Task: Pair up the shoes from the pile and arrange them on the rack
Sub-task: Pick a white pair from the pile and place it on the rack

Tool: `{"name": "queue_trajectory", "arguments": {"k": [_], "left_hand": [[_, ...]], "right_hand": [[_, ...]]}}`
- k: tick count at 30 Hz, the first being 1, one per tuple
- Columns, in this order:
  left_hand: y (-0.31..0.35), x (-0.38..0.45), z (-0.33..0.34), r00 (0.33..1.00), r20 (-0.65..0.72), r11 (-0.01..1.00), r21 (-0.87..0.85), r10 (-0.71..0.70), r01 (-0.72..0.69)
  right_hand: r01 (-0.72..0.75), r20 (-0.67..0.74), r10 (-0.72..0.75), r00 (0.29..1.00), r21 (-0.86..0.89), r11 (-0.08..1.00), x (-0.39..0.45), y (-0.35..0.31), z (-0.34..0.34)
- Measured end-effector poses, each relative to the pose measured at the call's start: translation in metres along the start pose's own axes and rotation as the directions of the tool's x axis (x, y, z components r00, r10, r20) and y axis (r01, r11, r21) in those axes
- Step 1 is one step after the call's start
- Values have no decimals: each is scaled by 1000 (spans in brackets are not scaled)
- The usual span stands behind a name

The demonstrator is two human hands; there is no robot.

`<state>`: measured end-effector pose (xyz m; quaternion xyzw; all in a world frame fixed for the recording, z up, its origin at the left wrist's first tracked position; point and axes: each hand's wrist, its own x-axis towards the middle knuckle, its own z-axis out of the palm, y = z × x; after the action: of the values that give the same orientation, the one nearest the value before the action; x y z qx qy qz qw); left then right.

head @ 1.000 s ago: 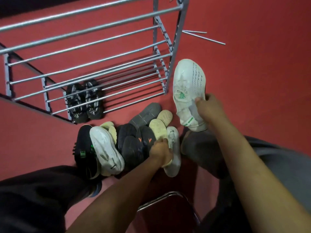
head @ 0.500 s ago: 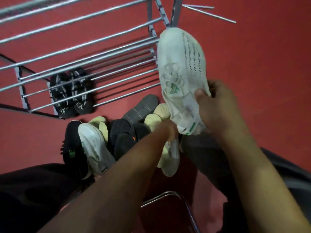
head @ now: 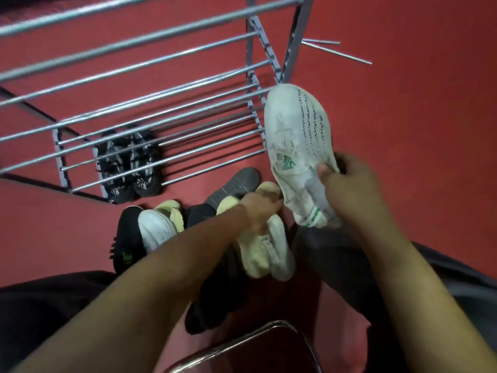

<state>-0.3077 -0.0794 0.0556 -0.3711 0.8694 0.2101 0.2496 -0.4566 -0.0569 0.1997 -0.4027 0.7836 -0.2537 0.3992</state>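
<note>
Your right hand (head: 347,189) grasps a white sneaker with green marks (head: 298,146) by its collar, thumb pressed inside the opening and the other fingers wrapped behind the heel; the shoe is lifted off the floor, toe pointing away from you and reaching the near right corner post of the grey metal rack (head: 161,103). Your left hand (head: 258,208) reaches down into the pile of shoes (head: 204,224) on the red floor (head: 403,103), its fingers curled onto a pale cream-and-white shoe (head: 266,249); the shoe's toe points back toward you and it lies touching the dark shoes beside it. How firmly that hand closes on it cannot be told, since the fingertips are hidden behind the knuckles. To the left in the pile you have a black shoe with a green tag (head: 126,243), a second white sneaker (head: 156,230) leaning on it, a yellowish shoe just behind that one, and a grey shoe (head: 236,184) lying nearest the rack. Under the rack's lowest bars a black-and-white patterned pair (head: 129,168) stands side by side on the floor. Two loose metal rods (head: 336,52) lie on the floor beyond the rack's right end. A chrome chair frame (head: 242,343) shows at the bottom edge between your forearms.
</note>
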Motion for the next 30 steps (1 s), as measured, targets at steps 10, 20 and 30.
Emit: {"name": "queue_trajectory", "arguments": {"k": [10,20,30], "left_hand": [[-41,-202,45,614,251,-249,-964,-749,90],[2,-261,59,716,209,-524,-815,-666,-250],[24,-251,35,744,37,-446,-820,-667,-359]], "right_hand": [[-118,87,117,989,12,993,-24,-1,43],[-187,373,171,912,5,982,-66,34,113],[-229,379,150,913,174,958,-72,28,112]]}}
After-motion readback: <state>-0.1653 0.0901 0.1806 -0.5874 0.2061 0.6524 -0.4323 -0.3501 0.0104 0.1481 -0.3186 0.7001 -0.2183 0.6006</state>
